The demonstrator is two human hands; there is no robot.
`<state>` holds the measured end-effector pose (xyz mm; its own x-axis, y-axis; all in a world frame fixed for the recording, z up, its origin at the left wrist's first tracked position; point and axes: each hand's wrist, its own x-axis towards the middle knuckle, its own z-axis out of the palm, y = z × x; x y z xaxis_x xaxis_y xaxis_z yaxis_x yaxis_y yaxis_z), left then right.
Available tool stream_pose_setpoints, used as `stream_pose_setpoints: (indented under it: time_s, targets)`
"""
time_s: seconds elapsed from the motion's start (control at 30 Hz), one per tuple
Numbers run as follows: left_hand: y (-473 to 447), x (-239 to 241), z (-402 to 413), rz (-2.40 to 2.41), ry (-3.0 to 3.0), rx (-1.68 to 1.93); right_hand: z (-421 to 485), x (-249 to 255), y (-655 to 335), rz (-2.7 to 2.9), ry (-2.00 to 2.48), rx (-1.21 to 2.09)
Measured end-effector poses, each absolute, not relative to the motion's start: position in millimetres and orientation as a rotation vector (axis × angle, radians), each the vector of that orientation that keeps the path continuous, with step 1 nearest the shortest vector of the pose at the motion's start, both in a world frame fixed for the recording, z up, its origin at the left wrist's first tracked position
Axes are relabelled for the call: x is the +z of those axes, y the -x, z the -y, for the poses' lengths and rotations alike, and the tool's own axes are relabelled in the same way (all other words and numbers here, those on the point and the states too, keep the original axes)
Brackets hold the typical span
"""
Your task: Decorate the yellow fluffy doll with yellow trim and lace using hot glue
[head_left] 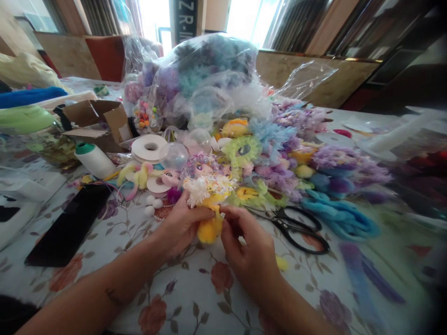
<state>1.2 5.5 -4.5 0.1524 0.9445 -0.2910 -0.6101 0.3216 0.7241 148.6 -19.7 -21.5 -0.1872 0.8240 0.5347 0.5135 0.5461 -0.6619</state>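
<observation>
My left hand (pixel 181 225) is closed on a small fluffy doll (pixel 206 186) with a white frilly top and a yellow pompom bottom (pixel 209 230), held just above the flowered tablecloth (pixel 195 288). My right hand (pixel 249 246) pinches at the yellow fluff from the right side. What its fingertips hold is too small to make out.
Black scissors (pixel 296 225) lie right of my hands. A black flat case (pixel 66 225) lies left. Behind are a thread spool (pixel 92 158), ribbon reel (pixel 150 148), cardboard box (pixel 98 118), heaps of coloured fluffy yarn pieces (pixel 296 158) and a big plastic bag (pixel 206 74).
</observation>
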Motion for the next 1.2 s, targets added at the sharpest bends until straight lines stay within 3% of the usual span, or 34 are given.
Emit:
stream_pose_setpoints:
  time_s: [0.4, 0.83, 1.2]
  targets:
    - [-1.1, -7.3, -6.1, -0.825, -0.555, 1.198, 16.8, -20.3, -147.7, 1.725, 1.170, 0.767]
    - [-1.6, -6.1, -3.3, -0.830, -0.605, 1.185, 21.0, -13.0, -153.9, 1.945, 1.044, 0.044]
    - [1.7, -3.1, -2.7, -0.702, -0.546, 1.122, 18.0, -7.1, -157.3, 1.867, 1.028, 0.223]
